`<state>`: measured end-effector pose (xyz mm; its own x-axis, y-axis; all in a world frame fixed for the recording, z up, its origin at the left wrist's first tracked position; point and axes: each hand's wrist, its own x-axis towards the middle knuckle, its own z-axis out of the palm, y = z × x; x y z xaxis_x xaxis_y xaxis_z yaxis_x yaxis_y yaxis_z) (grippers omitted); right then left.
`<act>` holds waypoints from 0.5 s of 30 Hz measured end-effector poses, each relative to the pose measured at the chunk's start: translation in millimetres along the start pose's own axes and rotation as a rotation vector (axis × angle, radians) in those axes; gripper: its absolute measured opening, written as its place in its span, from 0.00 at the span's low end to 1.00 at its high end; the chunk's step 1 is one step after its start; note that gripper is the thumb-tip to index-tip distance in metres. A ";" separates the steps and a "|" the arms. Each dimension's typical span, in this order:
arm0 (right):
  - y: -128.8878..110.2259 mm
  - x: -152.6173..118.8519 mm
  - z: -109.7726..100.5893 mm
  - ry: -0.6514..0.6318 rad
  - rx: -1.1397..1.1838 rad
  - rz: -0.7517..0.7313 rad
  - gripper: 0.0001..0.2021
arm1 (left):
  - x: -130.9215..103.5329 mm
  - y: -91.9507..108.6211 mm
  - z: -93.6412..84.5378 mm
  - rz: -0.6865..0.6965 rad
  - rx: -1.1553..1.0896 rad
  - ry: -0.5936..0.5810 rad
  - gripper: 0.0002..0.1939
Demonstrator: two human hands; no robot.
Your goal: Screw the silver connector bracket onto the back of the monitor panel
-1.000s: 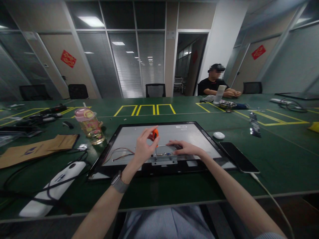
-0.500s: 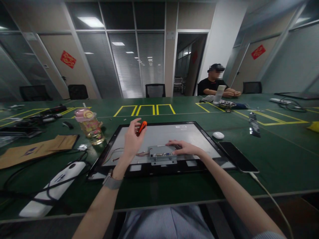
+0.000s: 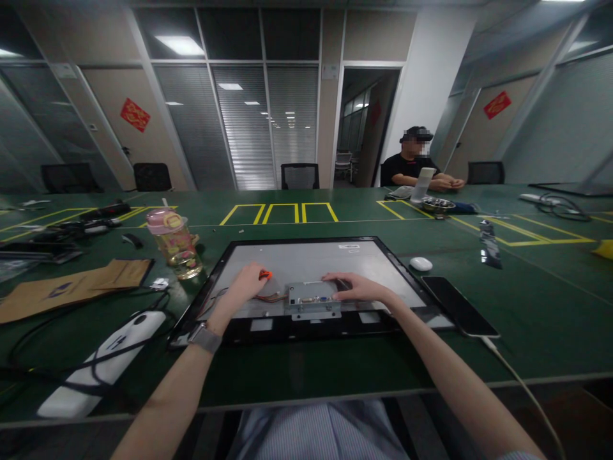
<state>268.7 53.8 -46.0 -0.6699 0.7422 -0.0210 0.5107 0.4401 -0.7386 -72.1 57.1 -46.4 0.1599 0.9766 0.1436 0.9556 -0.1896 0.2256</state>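
A flat display panel (image 3: pixel 378 271) with a black frame and grey back lies on the table in front of me. On its lower middle sits a grey metal box (image 3: pixel 301 296) with video ports along its near face. My right hand (image 3: pixel 357 285) grips the box's right end, thumb at the port side and fingers over the far edge. Over the panel left of the box, my left hand (image 3: pixel 246 281) is closed around an orange-handled tool (image 3: pixel 266 275); the tool's lower part is hidden. Thin coloured wires (image 3: pixel 271 298) run from the box's left side.
A pink-lidded bottle (image 3: pixel 173 246), a paper bag (image 3: pixel 71 287) and a white power strip (image 3: pixel 103 367) with black cables are on the left. To the right lie a phone (image 3: pixel 460 306) on a cable and a white case (image 3: pixel 421 264). A person (image 3: pixel 414 163) sits across the table.
My left hand has come down and slightly left with the orange-handled tool, from above the panel to close over it. My right hand has stayed at the box.
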 end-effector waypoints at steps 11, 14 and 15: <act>-1.3 -3.2 -3.1 -0.015 -0.007 0.068 0.39 | -17.1 25.2 -8.9 0.327 -0.407 -0.101 0.33; -2.3 -2.7 -0.4 0.006 -0.028 0.062 0.39 | -21.9 34.7 -9.8 0.354 -0.431 -0.241 0.38; -2.7 -2.5 0.5 0.018 -0.041 0.058 0.39 | -22.7 36.8 -9.1 0.355 -0.433 -0.266 0.39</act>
<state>268.8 50.5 -44.4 -0.6285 0.7762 -0.0505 0.5705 0.4159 -0.7082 -42.8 27.0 -32.6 0.5594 0.8274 0.0493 0.6540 -0.4772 0.5870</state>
